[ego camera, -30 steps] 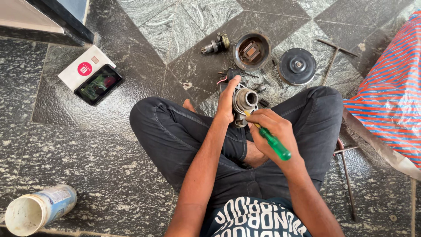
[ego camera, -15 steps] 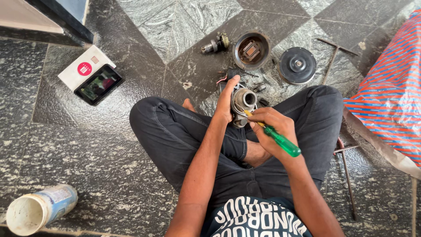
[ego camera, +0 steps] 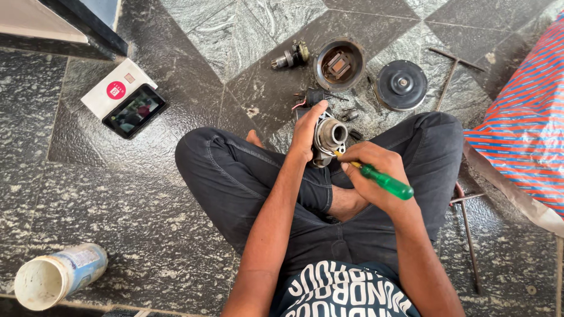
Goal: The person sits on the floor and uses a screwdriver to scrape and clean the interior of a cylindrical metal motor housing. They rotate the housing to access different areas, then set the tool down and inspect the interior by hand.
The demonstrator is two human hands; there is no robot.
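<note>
Screwdriver [ego camera: 382,181] in right hand [ego camera: 370,170] points up-left into motor housing [ego camera: 330,136].

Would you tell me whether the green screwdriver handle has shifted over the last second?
Yes. The green screwdriver handle in the right hand swung outward to the person's right, away from the metal housing.

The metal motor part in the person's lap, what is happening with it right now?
A person sits cross-legged on the stone floor. The left hand steadies a round metal motor housing, while the right hand works a green-handled screwdriver against it. More motor parts lie ahead: a round casing and a black disc.
</note>
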